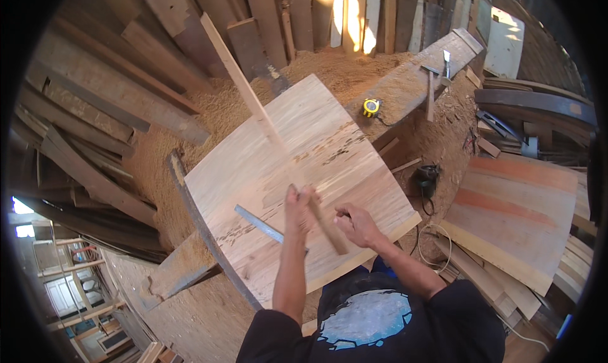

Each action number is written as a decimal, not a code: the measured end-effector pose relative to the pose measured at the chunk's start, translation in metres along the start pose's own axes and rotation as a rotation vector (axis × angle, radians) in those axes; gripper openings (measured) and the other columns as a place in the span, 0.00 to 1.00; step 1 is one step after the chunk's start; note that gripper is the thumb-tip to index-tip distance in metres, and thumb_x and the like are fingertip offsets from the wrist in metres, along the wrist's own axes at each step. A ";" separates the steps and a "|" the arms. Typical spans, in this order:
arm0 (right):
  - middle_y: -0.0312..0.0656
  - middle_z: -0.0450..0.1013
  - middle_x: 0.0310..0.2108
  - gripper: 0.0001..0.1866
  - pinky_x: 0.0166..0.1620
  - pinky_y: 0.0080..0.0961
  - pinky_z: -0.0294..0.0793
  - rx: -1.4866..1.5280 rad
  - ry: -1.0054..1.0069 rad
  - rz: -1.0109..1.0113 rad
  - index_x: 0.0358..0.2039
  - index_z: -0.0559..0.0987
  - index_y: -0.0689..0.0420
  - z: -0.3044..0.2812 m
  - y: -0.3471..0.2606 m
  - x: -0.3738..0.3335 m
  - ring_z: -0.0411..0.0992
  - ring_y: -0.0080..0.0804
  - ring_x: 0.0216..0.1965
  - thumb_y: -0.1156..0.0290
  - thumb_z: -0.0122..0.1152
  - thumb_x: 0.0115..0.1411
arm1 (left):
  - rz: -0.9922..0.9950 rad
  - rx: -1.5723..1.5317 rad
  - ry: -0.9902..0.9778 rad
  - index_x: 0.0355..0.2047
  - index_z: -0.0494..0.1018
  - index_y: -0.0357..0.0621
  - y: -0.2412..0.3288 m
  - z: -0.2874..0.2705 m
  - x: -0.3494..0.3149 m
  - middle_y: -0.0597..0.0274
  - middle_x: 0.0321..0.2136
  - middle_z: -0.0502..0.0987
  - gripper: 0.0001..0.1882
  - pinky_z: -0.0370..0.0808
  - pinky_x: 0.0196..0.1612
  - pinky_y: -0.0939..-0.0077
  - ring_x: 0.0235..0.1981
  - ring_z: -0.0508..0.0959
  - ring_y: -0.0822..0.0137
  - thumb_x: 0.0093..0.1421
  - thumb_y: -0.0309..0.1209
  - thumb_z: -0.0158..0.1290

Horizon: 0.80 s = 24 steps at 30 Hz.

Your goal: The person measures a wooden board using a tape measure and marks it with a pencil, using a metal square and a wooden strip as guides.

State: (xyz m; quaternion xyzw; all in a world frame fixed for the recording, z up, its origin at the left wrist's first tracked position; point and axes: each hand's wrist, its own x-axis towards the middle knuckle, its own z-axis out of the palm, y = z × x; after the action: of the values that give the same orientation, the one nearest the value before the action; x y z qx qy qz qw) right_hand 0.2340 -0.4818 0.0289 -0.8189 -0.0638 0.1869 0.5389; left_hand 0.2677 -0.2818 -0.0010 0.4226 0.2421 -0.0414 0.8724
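A wide light-wood panel (234, 167) with dark mottled grain lies in front of me. A long narrow wooden strip (237, 78) slants across it, its far end reaching past the panel; the near part is slightly blurred. My left hand (299, 210) is closed around the strip near its lower part. To the right of the strip's near end, my right hand (356, 225) is held with curled, pinched fingers; what they hold, if anything, is hidden. A metal ruler (259, 224) lies on the panel, partly behind my left forearm.
A yellow-black tape measure (371, 107) sits on a sawdust-strewn beam, with a hammer (430, 87) farther along. Planks (266, 21) lean at the back. Another panel (506, 217) with reddish bands lies right, near a dark power tool (425, 178) and a loose pale cord (448, 249).
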 end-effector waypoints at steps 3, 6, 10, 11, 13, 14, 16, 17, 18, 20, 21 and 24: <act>0.57 0.78 0.36 0.17 0.44 0.42 0.75 0.039 0.103 0.057 0.48 0.78 0.63 -0.017 0.012 -0.025 0.78 0.52 0.38 0.64 0.62 0.65 | -0.035 -0.109 -0.056 0.46 0.70 0.48 -0.055 0.040 0.025 0.59 0.38 0.79 0.09 0.81 0.39 0.64 0.35 0.80 0.63 0.69 0.27 0.57; 0.56 0.77 0.34 0.13 0.42 0.46 0.74 0.077 0.147 0.198 0.46 0.78 0.61 -0.040 0.030 -0.046 0.78 0.54 0.38 0.67 0.62 0.65 | -0.108 -0.122 -0.032 0.47 0.70 0.48 -0.087 0.061 0.021 0.59 0.39 0.80 0.08 0.82 0.40 0.64 0.36 0.81 0.62 0.70 0.27 0.56; 0.54 0.76 0.32 0.12 0.40 0.47 0.74 -0.086 0.115 0.096 0.42 0.77 0.61 -0.060 0.054 -0.073 0.76 0.57 0.36 0.67 0.63 0.62 | -0.217 -0.034 0.006 0.49 0.72 0.49 -0.112 0.055 0.022 0.57 0.41 0.80 0.08 0.81 0.43 0.63 0.38 0.82 0.63 0.71 0.30 0.52; 0.54 0.76 0.31 0.12 0.39 0.47 0.74 -0.107 0.135 0.034 0.40 0.77 0.61 -0.060 0.064 -0.081 0.76 0.58 0.36 0.67 0.64 0.62 | -0.226 -0.025 0.004 0.49 0.72 0.49 -0.109 0.056 0.023 0.57 0.41 0.80 0.08 0.81 0.43 0.63 0.38 0.82 0.63 0.71 0.30 0.52; 0.53 0.76 0.30 0.11 0.39 0.47 0.74 -0.143 0.133 0.061 0.39 0.78 0.60 -0.064 0.082 -0.101 0.76 0.57 0.35 0.67 0.64 0.61 | -0.203 0.010 0.011 0.52 0.72 0.45 -0.099 0.059 0.030 0.55 0.45 0.80 0.13 0.79 0.48 0.62 0.43 0.81 0.60 0.71 0.33 0.52; 0.53 0.76 0.29 0.09 0.38 0.47 0.74 -0.183 0.120 0.071 0.37 0.78 0.59 -0.066 0.089 -0.109 0.76 0.57 0.34 0.67 0.64 0.61 | -0.203 0.015 0.011 0.52 0.72 0.45 -0.093 0.053 0.039 0.55 0.45 0.80 0.13 0.79 0.48 0.62 0.43 0.81 0.60 0.71 0.33 0.52; 0.54 0.74 0.27 0.10 0.37 0.47 0.73 -0.171 0.111 0.073 0.34 0.78 0.59 -0.074 0.098 -0.126 0.75 0.58 0.33 0.65 0.62 0.61 | 0.259 1.034 0.169 0.61 0.67 0.37 -0.084 0.037 0.065 0.48 0.49 0.79 0.27 0.73 0.56 0.50 0.52 0.78 0.50 0.67 0.40 0.56; 0.55 0.72 0.26 0.12 0.36 0.47 0.72 -0.166 0.103 0.072 0.31 0.78 0.60 -0.078 0.101 -0.134 0.73 0.58 0.31 0.62 0.61 0.62 | 0.377 1.222 0.224 0.63 0.64 0.35 -0.075 0.037 0.076 0.44 0.53 0.76 0.33 0.68 0.61 0.47 0.57 0.73 0.46 0.64 0.42 0.57; 0.55 0.72 0.26 0.12 0.36 0.47 0.72 -0.162 0.108 0.080 0.31 0.78 0.60 -0.079 0.105 -0.141 0.73 0.58 0.31 0.62 0.61 0.62 | 0.500 1.408 0.277 0.66 0.61 0.33 -0.068 0.039 0.090 0.41 0.58 0.72 0.39 0.62 0.66 0.43 0.63 0.69 0.42 0.62 0.44 0.59; 0.57 0.77 0.31 0.14 0.40 0.46 0.75 -0.101 0.102 0.329 0.37 0.81 0.61 -0.086 0.116 -0.156 0.77 0.57 0.36 0.61 0.59 0.63 | 0.441 1.481 0.364 0.69 0.56 0.34 -0.059 0.060 0.117 0.39 0.66 0.65 0.45 0.51 0.71 0.42 0.69 0.60 0.41 0.59 0.47 0.61; 0.57 0.77 0.31 0.14 0.40 0.46 0.75 -0.098 0.101 0.334 0.37 0.81 0.61 -0.090 0.121 -0.161 0.77 0.57 0.36 0.61 0.59 0.63 | 0.437 1.485 0.361 0.69 0.56 0.34 -0.059 0.065 0.133 0.39 0.66 0.65 0.45 0.51 0.71 0.42 0.69 0.60 0.41 0.59 0.47 0.61; 0.58 0.81 0.38 0.18 0.44 0.43 0.77 -0.072 0.119 0.473 0.44 0.83 0.62 -0.097 0.134 -0.164 0.80 0.54 0.41 0.60 0.58 0.65 | 0.506 1.515 0.371 0.71 0.53 0.35 -0.065 0.081 0.179 0.39 0.69 0.60 0.50 0.48 0.73 0.41 0.71 0.57 0.41 0.57 0.49 0.62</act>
State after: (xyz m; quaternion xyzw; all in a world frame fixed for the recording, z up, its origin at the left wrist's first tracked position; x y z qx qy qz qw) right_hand 0.1062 -0.6708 -0.0200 -0.8393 0.1549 0.2570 0.4533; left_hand 0.4387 -0.3611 -0.0868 0.9391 0.1860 0.0749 0.2791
